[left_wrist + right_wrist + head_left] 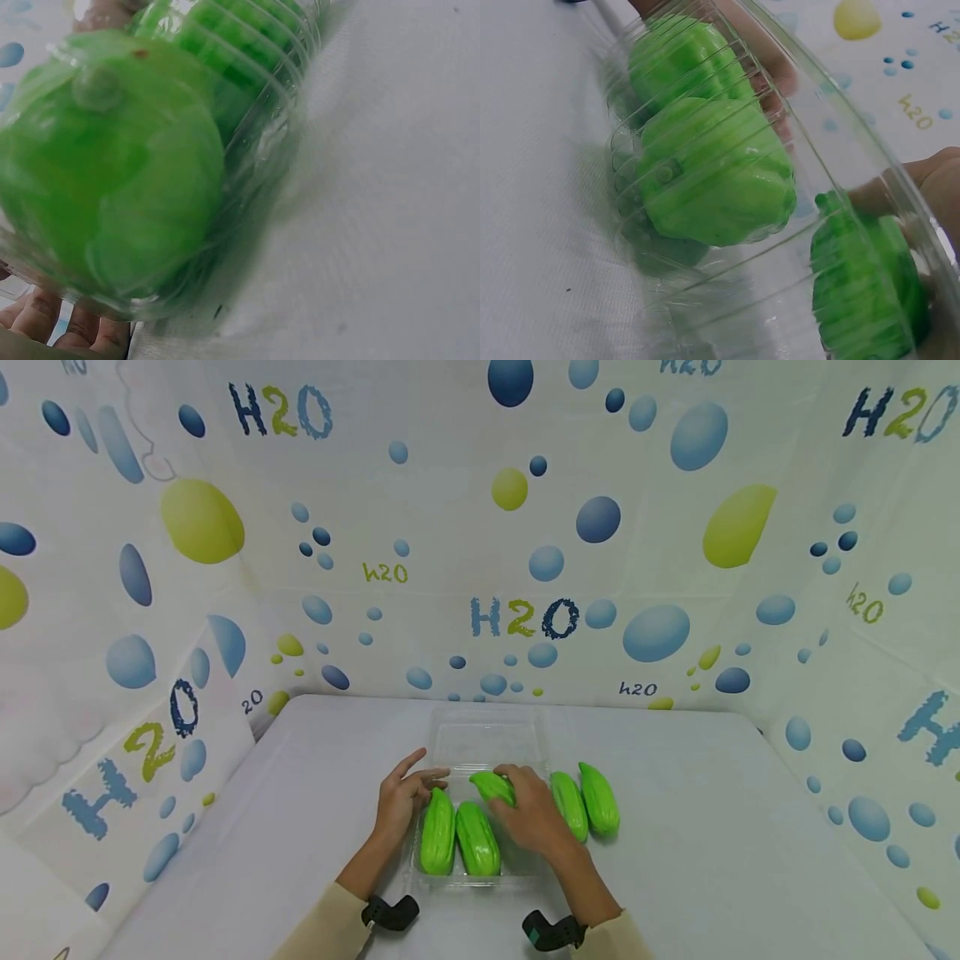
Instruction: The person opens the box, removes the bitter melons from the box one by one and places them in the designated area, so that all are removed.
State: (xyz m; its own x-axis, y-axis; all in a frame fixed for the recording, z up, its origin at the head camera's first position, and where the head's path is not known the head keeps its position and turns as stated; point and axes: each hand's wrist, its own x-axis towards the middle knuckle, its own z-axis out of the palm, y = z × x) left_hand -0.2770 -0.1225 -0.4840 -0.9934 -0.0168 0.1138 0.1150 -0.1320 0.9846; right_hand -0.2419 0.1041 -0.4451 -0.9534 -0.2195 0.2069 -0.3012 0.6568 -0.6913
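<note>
A clear plastic tray [457, 881] lies on the white table with its lid [487, 739] folded open behind it. Two ribbed green gourds [438, 832] [477, 839] lie side by side in the tray. My right hand [512, 783] grips a third green gourd [491, 785] over the tray's far end. My left hand [426, 774] rests with straight fingers on the tray's left far rim. In the left wrist view a gourd [112, 180] fills the frame behind the tray wall [262, 112]. In the right wrist view the held gourd [862, 285] shows through the plastic.
Two more green gourds [570, 803] [600, 797] lie on the table [712, 827] just right of the tray. Bubble-patterned curtain walls [525, 568] close in the table at the back and both sides.
</note>
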